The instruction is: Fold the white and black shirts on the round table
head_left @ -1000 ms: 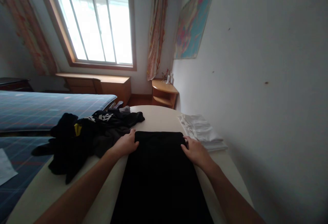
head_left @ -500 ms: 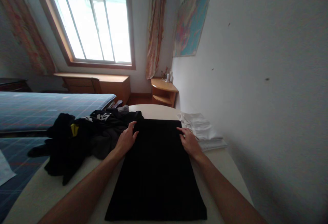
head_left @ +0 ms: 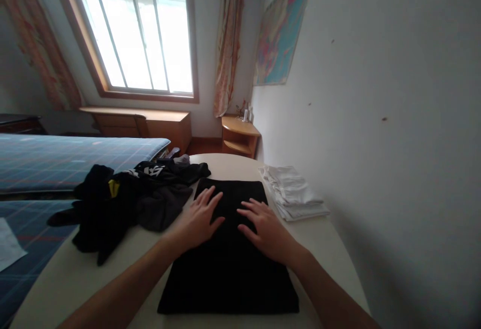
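Note:
A black folded garment (head_left: 229,284) lies flat on the pale table (head_left: 334,264), its wide edge towards me; its exact kind does not show. Over its left far part my left hand (head_left: 199,218) is spread, fingers apart and pointing away from me. My right hand (head_left: 265,226) is likewise spread over the right far part, thumb towards the middle. Both appear to rest on the cloth and neither grips anything. Left of the garment sits a heap of dark clothes (head_left: 128,203) with white print and a yellow patch. Folded white clothes (head_left: 291,193) lie to the right.
A white wall (head_left: 376,178) runs close along the table's right side. On the left stands a bed with a blue checked mattress (head_left: 75,161). Beyond the table are a wooden corner shelf (head_left: 240,127), a desk (head_left: 169,118) and a window (head_left: 139,38).
Both hands have moved inward from the garment's far side edges onto its top and a little towards me. The fingers are now more spread.

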`<state>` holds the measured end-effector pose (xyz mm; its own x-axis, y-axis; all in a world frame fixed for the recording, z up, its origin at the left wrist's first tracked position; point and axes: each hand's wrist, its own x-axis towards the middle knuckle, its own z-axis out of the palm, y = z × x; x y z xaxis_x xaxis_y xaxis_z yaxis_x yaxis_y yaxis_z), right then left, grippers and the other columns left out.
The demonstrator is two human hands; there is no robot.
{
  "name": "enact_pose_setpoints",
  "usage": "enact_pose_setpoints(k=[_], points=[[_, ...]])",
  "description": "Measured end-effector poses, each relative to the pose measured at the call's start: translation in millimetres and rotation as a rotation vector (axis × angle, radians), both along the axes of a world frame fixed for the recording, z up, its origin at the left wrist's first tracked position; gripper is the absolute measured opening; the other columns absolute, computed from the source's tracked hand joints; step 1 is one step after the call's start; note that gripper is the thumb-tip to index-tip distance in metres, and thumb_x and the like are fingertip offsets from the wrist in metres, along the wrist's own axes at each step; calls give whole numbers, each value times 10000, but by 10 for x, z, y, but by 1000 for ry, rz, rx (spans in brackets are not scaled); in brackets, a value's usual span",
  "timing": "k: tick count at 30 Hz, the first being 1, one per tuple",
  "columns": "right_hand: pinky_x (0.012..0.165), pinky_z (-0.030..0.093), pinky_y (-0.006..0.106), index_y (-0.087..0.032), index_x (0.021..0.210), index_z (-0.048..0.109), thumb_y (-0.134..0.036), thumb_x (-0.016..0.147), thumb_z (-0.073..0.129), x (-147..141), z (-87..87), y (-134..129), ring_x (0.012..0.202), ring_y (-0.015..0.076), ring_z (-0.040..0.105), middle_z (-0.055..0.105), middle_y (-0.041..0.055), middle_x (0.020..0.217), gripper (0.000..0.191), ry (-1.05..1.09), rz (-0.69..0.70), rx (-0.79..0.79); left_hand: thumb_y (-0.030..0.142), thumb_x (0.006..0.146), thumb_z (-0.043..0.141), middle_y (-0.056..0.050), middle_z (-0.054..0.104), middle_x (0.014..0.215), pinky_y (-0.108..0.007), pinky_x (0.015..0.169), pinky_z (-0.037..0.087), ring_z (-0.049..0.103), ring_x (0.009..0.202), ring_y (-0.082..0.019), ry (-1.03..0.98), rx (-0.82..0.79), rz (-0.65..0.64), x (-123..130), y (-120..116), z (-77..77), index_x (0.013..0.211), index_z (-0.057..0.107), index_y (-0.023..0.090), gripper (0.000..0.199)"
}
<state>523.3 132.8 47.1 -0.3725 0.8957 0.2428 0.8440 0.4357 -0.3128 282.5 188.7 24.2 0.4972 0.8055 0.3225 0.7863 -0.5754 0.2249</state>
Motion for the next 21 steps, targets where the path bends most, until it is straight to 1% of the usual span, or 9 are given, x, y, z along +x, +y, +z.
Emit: enact_pose_setpoints(k=[3,6,9,11,13,15,16,19,21], points=[[1231,176,492,-279,1426,524,-429,1022,414,-207,21,-403,1458,235,332,485,47,1513,445,-34,189,-124,371,971,494,-86,297,1622,-455,1194,295,265,1493,-269,40,-44,-216,73,-382,-133,1527,340,246,591],[1238,152,492,-273,1539,349,-449,1003,447,-181,-61,-709,1502,242,229,322,49,1612,573,-56,260,-205,396,992,463,-85,333,1605,-498,1205,264,283,1486,-271,55,-81,-252,17,-616,-178,1537,326,253,580],[1231,133,537,-302,1571,258,-519,945,530,-14,-80,-854,1517,289,167,222,45,1646,716,-94,310,-245,359,965,511,-72,273,1628,-524,1217,229,224,1506,-279,74,-127,-316,-93,-769,-79,1559,276,269,645],[1221,143,566,-317,1577,232,-577,886,595,85,-56,-897,1514,324,159,210,59,1649,823,-123,349,-247,340,914,579,-56,204,1649,-546,1218,210,175,1517,-293,111,-177,-402,-160,-877,9,1578,207,294,762],[1205,190,575,-311,1574,243,-570,838,658,132,-55,-933,1500,350,198,250,81,1636,883,-158,363,-204,375,837,669,-68,163,1656,-574,1208,212,149,1517,-329,142,-210,-468,-214,-983,68,1588,157,294,912],[1178,280,533,-276,1535,339,-492,858,665,126,-113,-974,1453,339,320,372,98,1584,782,-191,373,-96,404,772,729,-86,199,1648,-571,1199,244,184,1507,-351,159,-208,-518,-254,-1066,87,1577,204,270,970],[1144,342,492,-249,1481,422,-428,887,646,110,-160,-997,1399,319,408,463,103,1524,660,-203,374,-19,394,763,738,-89,251,1635,-549,1192,279,233,1495,-347,165,-191,-539,-269,-1095,82,1548,281,254,920],[900,494,344,-189,1157,626,-234,935,569,51,-295,-1054,1055,232,636,708,81,1144,233,-248,372,198,269,831,673,-81,452,1537,-451,1100,435,430,1400,-306,204,-84,-563,-283,-1140,57,1275,560,207,463],[719,478,300,-191,959,633,-168,922,559,31,-318,-1069,821,189,639,707,40,895,86,-290,360,252,194,869,621,-73,588,1405,-373,951,530,573,1252,-272,246,-8,-567,-267,-1167,80,1060,615,189,191]])
